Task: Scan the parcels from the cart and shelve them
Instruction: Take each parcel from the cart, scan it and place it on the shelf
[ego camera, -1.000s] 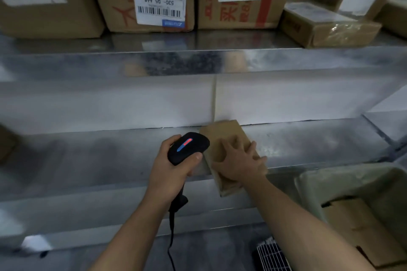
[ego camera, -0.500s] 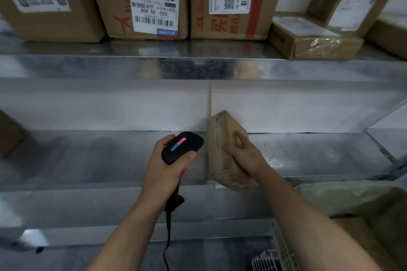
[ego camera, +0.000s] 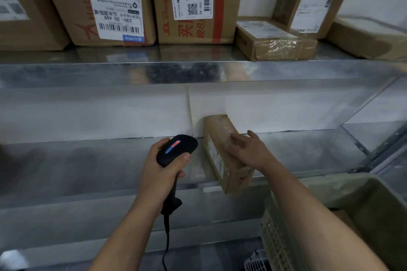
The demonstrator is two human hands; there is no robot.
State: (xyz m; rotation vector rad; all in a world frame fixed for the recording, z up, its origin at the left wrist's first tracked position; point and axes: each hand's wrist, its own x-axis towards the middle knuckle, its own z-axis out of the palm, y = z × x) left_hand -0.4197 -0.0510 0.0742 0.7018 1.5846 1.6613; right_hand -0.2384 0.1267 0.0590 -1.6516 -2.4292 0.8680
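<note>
1. Left hand [ego camera: 163, 167] is clenched round the scanner [ego camera: 177, 149] handle, thumb up on the head. I guess that keeps it ready for the next label.
2. Right hand [ego camera: 251, 152] lies flat-fingered on the parcel [ego camera: 220, 160], just right of the scanner. Nothing curls round it, so I'd say it's steadying, not carrying.
3. Parcel stands on edge on the lower shelf [ego camera: 88, 160], far end at the wall, label side facing the scanner hand. Its near corner seems to overhang the lip, so I'd nudge it in.

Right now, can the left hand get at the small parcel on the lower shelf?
Probably yes to touch it: the parcel stands just beside the left hand, nothing between. But that hand grips the scanner, so taking it looks unlikely.
</note>
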